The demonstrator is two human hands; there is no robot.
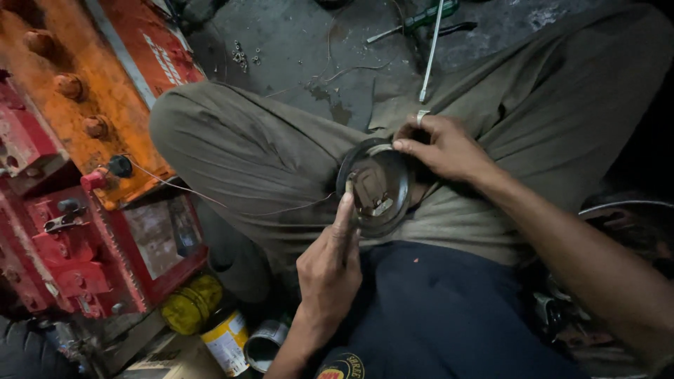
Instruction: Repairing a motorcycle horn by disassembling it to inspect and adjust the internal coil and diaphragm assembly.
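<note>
Round dark metal disc (375,186) w/ raised rim, tilted on lap, small metal bits at centre
</note>
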